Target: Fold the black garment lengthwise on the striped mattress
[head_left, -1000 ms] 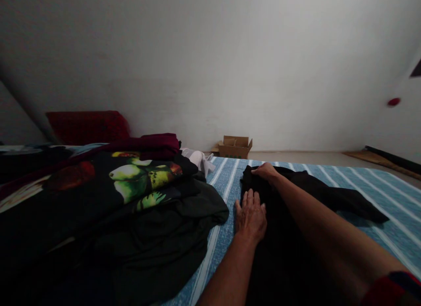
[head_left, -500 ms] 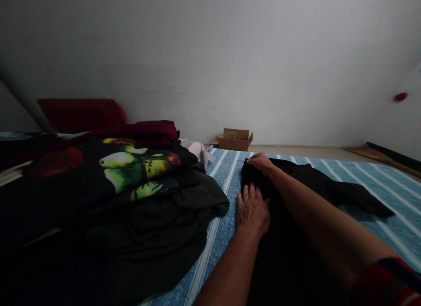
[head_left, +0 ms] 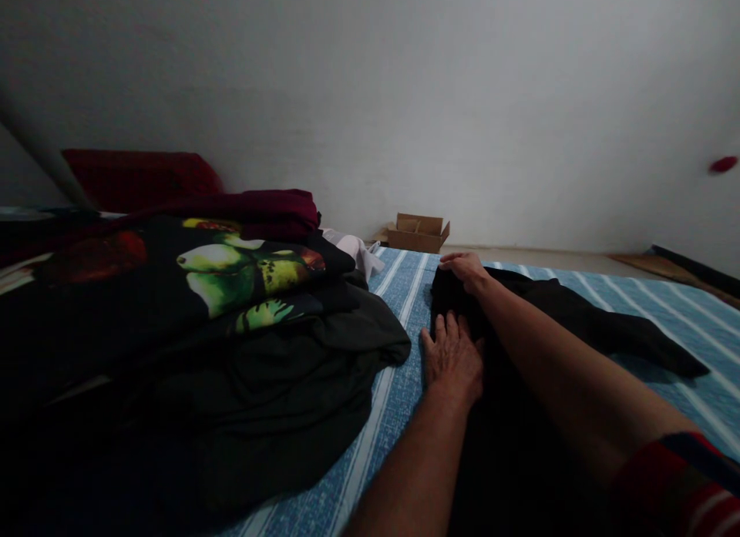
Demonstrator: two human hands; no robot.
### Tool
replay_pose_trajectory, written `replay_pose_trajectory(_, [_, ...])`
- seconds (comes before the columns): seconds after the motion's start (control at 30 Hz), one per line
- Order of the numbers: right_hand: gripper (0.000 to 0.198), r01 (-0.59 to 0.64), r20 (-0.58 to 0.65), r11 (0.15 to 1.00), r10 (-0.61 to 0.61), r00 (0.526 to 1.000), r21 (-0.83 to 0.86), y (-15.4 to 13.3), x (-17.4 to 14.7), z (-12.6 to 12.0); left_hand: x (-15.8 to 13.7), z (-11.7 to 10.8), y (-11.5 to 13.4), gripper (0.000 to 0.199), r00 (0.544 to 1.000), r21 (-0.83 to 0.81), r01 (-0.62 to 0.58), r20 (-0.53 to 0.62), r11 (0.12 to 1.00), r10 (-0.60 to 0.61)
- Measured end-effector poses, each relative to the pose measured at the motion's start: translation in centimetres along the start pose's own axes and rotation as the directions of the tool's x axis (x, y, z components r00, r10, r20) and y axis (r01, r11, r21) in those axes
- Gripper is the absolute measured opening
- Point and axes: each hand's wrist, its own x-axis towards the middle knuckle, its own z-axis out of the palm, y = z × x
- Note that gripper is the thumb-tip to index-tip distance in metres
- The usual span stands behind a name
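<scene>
A black garment [head_left: 520,444] lies spread on the blue-and-white striped bed cover [head_left: 398,402], with a sleeve-like part reaching out to the right. My left hand [head_left: 454,358] rests palm down on its left edge, fingers spread. Just beyond, my right hand [head_left: 469,272] is at the garment's far left corner, fingers stretched out to the left; its thumb is hard to make out. My right forearm crosses over the cloth and hides part of it. Dark folds blend together in the dim light.
To the left is a large heap of dark clothes [head_left: 277,414], including a black printed garment [head_left: 225,279] and a maroon one [head_left: 271,209]. A white cloth [head_left: 361,252] sits behind it. An open cardboard box [head_left: 416,233] and a red object [head_left: 144,175] stand by the wall.
My right hand's fingers have straightened from a pinch-like curl at the garment's corner. My left hand stays flat on the cloth. The view has shifted slightly.
</scene>
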Motion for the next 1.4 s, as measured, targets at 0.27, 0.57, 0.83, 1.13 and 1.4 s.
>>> replay_pose_trajectory(0.27, [0.034, 0.056, -0.007, 0.992, -0.057, 0.998, -0.112, 1.4, 0.2, 0.7, 0.1, -0.1, 0.2, 0.053, 0.999, -0.007, 0.038, 0.020, 0.999, -0.038])
replay_pose_trajectory(0.57, [0.027, 0.215, 0.003, 0.873, -0.237, 0.971, -0.437, 0.3, -0.8, -0.1, 0.0, -0.3, 0.2, 0.053, 0.998, -0.026, 0.062, -0.009, 0.998, -0.063])
replay_pose_trajectory(0.83, [0.015, 0.521, 0.347, 0.652, -0.389, 0.854, -0.552, -1.1, -3.7, -1.0, 0.0, -0.3, 0.3, 0.054, 0.996, -0.038, 0.070, -0.046, 0.997, -0.072])
replay_pose_trajectory(1.13, [0.019, 0.638, 0.492, 0.610, -0.418, 0.763, -0.470, 2.0, -2.7, -0.8, 0.2, -0.4, 0.3, 0.051, 0.989, -0.052, 0.134, -0.059, 0.990, -0.137])
replay_pose_trajectory(1.4, [0.026, 0.648, 0.517, 0.607, -0.410, 0.752, -0.460, 0.6, -3.7, -1.4, 0.2, 0.0, -0.1, 0.053, 0.995, 0.008, 0.098, -0.032, 0.995, -0.098])
